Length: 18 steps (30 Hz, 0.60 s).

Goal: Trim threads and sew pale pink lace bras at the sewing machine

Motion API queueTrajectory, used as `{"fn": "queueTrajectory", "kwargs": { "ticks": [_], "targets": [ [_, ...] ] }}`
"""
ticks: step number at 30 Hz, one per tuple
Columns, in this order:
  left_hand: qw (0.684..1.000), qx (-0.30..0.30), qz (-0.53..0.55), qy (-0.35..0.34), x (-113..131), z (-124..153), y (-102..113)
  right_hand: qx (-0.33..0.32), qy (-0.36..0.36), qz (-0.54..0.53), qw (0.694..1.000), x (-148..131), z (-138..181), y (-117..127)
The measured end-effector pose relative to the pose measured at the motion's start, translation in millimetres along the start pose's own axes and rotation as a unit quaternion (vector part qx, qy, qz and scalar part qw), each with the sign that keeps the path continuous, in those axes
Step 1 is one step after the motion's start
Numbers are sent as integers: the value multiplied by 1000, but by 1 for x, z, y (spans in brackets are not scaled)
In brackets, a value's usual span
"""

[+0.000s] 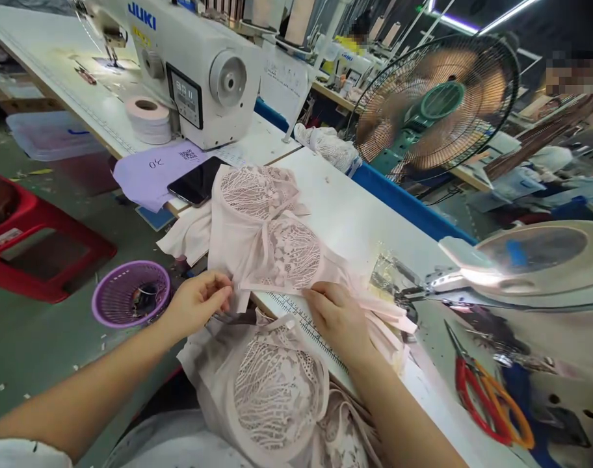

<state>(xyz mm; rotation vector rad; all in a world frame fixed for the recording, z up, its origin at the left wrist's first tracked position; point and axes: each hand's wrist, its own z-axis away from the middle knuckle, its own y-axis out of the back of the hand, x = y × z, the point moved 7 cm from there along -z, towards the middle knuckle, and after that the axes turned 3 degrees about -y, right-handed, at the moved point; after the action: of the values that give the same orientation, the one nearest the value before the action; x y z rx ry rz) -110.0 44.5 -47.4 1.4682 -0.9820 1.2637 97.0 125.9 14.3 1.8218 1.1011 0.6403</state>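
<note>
A pale pink lace bra (pixel 294 250) lies on the white table, its lace cups facing up. My left hand (pixel 201 300) pinches its lower band edge at the left, thumb against fingers. My right hand (pixel 338 318) grips the same edge farther right, fingers closed on the fabric. Between my hands the edge runs fairly straight, just above a ruler strip (pixel 309 325) along the table's front. A second lace bra (pixel 277 390) rests on my lap below. Pale fabric straps (pixel 387 318) trail off to the right of my right hand.
A white sewing machine (pixel 194 71) stands at upper left, with a tape roll (pixel 149 120), a purple paper (pixel 150 172) and a black phone (pixel 197 182) nearby. Red-and-orange-handled scissors (pixel 491 396) lie right, beside another machine (pixel 530 260). A fan (pixel 437 107), purple basket (pixel 131 292) and red stool (pixel 38 237) surround the table.
</note>
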Motion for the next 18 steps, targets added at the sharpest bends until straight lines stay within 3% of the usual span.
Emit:
{"fn": "queueTrajectory", "kwargs": {
  "ticks": [6, 11, 18],
  "targets": [
    [997, -11, -28, 76, 9, -14, -11, -7, 26, 0, 1000, -7, -1, 3],
    [996, -1, -60, 68, 18, -18, -7, -35, 23, -52, 998, -6, 0, 7],
    [977, 2, -204, 63, 19, -22, 9, -76, 7, -61, 995, -2, 13, 2]
  ]
}}
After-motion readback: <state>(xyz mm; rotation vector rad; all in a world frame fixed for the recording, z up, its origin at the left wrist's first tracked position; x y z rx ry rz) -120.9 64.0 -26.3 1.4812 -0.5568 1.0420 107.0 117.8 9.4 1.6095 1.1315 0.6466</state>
